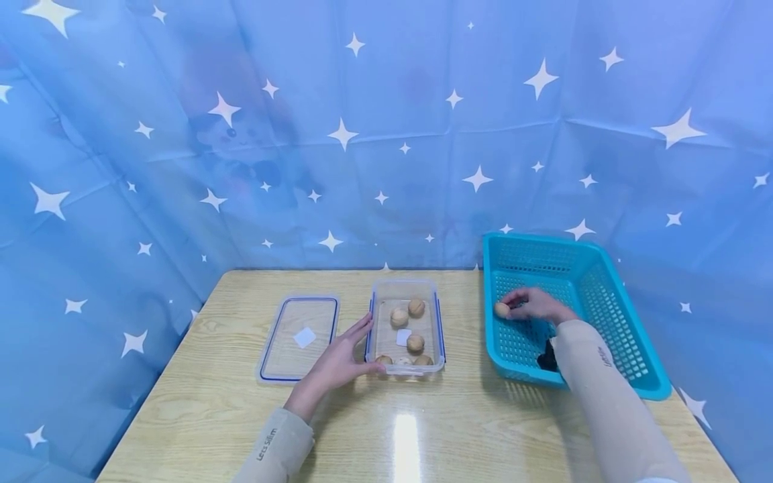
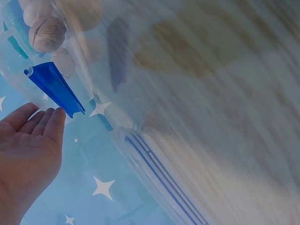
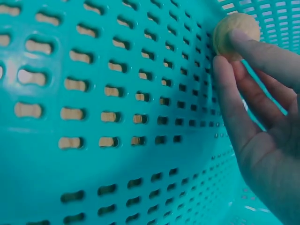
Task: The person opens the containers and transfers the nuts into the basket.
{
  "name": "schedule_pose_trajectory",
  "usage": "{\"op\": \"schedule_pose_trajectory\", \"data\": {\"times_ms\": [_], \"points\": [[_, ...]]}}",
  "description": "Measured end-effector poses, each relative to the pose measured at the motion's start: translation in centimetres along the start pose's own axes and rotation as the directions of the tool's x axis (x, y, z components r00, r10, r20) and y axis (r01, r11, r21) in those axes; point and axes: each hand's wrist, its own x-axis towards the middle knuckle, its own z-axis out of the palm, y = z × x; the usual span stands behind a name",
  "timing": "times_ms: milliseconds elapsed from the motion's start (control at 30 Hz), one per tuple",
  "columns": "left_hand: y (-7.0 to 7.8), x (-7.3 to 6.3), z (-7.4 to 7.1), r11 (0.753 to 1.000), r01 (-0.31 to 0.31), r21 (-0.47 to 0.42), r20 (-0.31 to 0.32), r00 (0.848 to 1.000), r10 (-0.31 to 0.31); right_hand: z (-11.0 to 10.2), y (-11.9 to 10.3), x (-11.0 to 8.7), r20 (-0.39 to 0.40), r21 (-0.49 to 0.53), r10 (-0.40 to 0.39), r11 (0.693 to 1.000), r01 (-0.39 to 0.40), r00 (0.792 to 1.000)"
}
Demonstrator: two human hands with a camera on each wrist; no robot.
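My right hand (image 1: 534, 305) pinches a walnut (image 1: 501, 310) between thumb and fingers, inside the turquoise basket (image 1: 610, 288). In the right wrist view, that walnut (image 3: 236, 35) is close to the basket's perforated wall (image 3: 93, 103). My left hand (image 1: 338, 362) reaches along the left side of a clear plastic box (image 1: 406, 288), its fingers extended and the thumb near the front corner. Several walnuts (image 1: 415, 343) lie in the box. The left wrist view shows the left hand (image 2: 33, 145) with fingertips by the box's blue clip (image 2: 56, 89).
Left of the box, its clear lid (image 1: 284, 339) with a blue seal lies flat on the wooden table (image 1: 199, 389). A dark object (image 1: 547, 355) shows beside the right wrist in the basket. A blue starry curtain (image 1: 410, 168) hangs behind the table.
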Motion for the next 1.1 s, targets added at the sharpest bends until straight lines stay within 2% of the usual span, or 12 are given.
{"op": "schedule_pose_trajectory", "data": {"times_ms": [300,633,867,1100], "points": [[0.0,-0.1,0.1,1.0,-0.005,-0.002,0.006,1.0,0.005,0.0,0.1,-0.3,0.047,0.076,0.007,0.997,-0.011,0.999],[0.0,0.0,0.1,1.0,-0.004,0.008,-0.001,1.0,0.004,-0.7,-0.7,-0.8,-0.045,0.179,0.005,0.984,0.003,0.999],[0.0,0.0,0.0,1.0,0.007,-0.001,0.008,1.0,-0.007,-0.9,-1.4,-1.0,-0.058,0.262,-0.018,0.964,0.033,0.998],[0.1,-0.1,0.0,1.0,0.006,0.0,0.006,1.0,-0.006,-1.2,-2.9,-1.3,-0.093,0.241,-0.028,0.969,0.049,0.995]]}}
